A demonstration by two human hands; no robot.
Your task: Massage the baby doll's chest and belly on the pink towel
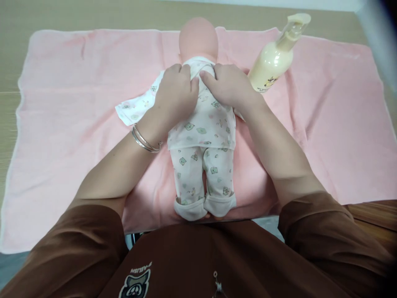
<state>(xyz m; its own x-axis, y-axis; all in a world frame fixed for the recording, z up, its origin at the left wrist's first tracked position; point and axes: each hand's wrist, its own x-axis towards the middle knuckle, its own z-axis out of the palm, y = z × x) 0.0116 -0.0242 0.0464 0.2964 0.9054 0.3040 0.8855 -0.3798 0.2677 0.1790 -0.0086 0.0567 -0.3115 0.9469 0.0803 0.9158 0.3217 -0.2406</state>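
A baby doll (199, 39) lies on a pink towel (77, 74), its smooth head at the far side and no face showing. It wears a white printed shirt (206, 128) and matching trousers (190, 174) with turned-up cuffs. My left hand (178, 89) is curled over the doll's left-side shoulder, thumb on its upper back. Over the other shoulder, my right hand (231, 85) grips in the same way, thumb pointing inward. The fingertips of both hands are hidden. One sleeve (136, 108) spreads out flat to the left; the other is mostly behind my right forearm.
A cream pump bottle (273, 62) stands on the towel just beyond my right hand, close to my right wrist. The wooden table (124, 14) shows behind the towel. The doll's feet end lies near the front edge, against my body.
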